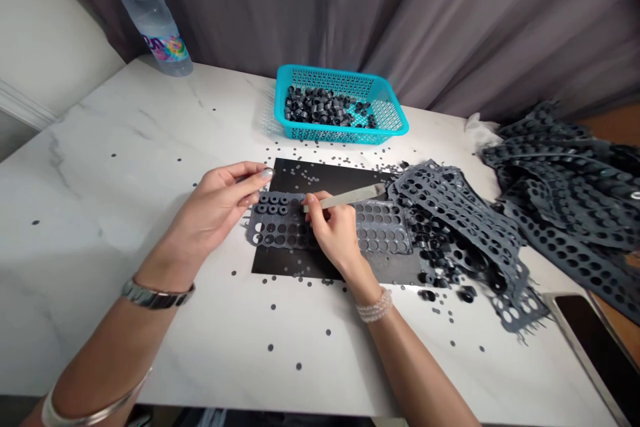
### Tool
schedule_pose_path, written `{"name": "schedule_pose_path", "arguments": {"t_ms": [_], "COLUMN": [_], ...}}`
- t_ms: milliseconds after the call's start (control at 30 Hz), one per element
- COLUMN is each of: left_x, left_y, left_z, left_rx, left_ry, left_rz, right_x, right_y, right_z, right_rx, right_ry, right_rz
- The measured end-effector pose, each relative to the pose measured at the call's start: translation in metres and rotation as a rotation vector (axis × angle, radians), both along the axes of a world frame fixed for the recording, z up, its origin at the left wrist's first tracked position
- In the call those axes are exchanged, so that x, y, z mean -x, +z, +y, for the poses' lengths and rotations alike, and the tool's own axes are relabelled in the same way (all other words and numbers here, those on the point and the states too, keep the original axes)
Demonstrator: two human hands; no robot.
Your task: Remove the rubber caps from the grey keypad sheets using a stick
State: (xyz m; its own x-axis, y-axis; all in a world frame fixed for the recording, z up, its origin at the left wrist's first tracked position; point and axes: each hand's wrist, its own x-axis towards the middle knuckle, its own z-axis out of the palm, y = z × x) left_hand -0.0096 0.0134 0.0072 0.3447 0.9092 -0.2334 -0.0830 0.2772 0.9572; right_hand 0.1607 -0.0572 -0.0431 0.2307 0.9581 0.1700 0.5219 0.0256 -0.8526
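My right hand grips a pair of metal tweezers, whose blunt end points right and whose tips are hidden by the fingers. Under it lies a grey rubber sheet with rows of round cells. Several small black rings stand in the cells at the sheet's left end. My left hand hovers beside that end, thumb and index finger pinched together; whatever is between them is too small to make out. A black mat lies beneath the sheet.
Behind the mat, a turquoise basket holds many black rings. Punched rubber sheets and loose rings are heaped to the right, near a phone. A water bottle stands at the back left. Tiny black discs dot the white table.
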Motion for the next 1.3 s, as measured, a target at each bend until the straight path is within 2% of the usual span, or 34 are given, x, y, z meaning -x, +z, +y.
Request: {"name": "schedule_pose_path", "arguments": {"t_ms": [67, 167, 400, 700, 800, 900, 1000, 1100, 1300], "left_x": [0.003, 0.001, -0.002, -0.002, 0.001, 0.004, 0.004, 0.003, 0.002], "left_y": [-0.002, -0.007, -0.007, -0.001, -0.001, -0.001, -0.002, -0.003, -0.002], "left_z": [0.005, 0.008, 0.008, 0.004, 0.006, 0.009, 0.008, 0.006, -0.002], "left_rx": [0.223, 0.431, 0.604, 0.542, 0.566, 0.597, 0.551, 0.440, 0.130], "left_ry": [0.009, 0.005, 0.007, 0.042, 0.062, 0.003, -0.061, -0.105, -0.225], "left_rz": [-0.176, -0.309, -0.482, -0.500, -0.517, -0.476, -0.394, -0.267, 0.164], "right_x": [-0.002, -0.005, -0.011, -0.005, 0.002, 0.007, 0.007, 0.008, 0.011], "right_y": [0.001, 0.003, 0.007, 0.032, 0.023, 0.008, -0.001, -0.001, 0.001], "right_z": [0.000, -0.001, 0.000, 0.018, 0.014, 0.007, 0.002, 0.002, 0.004], "right_rx": [-0.001, -0.022, -0.059, -0.105, -0.096, -0.026, 0.013, 0.017, 0.015], "right_ry": [-0.030, -0.107, -0.178, -0.152, -0.164, -0.126, -0.055, -0.016, 0.015], "right_rz": [0.164, 0.353, 0.454, 0.513, 0.493, 0.377, 0.238, 0.138, 0.031]}}
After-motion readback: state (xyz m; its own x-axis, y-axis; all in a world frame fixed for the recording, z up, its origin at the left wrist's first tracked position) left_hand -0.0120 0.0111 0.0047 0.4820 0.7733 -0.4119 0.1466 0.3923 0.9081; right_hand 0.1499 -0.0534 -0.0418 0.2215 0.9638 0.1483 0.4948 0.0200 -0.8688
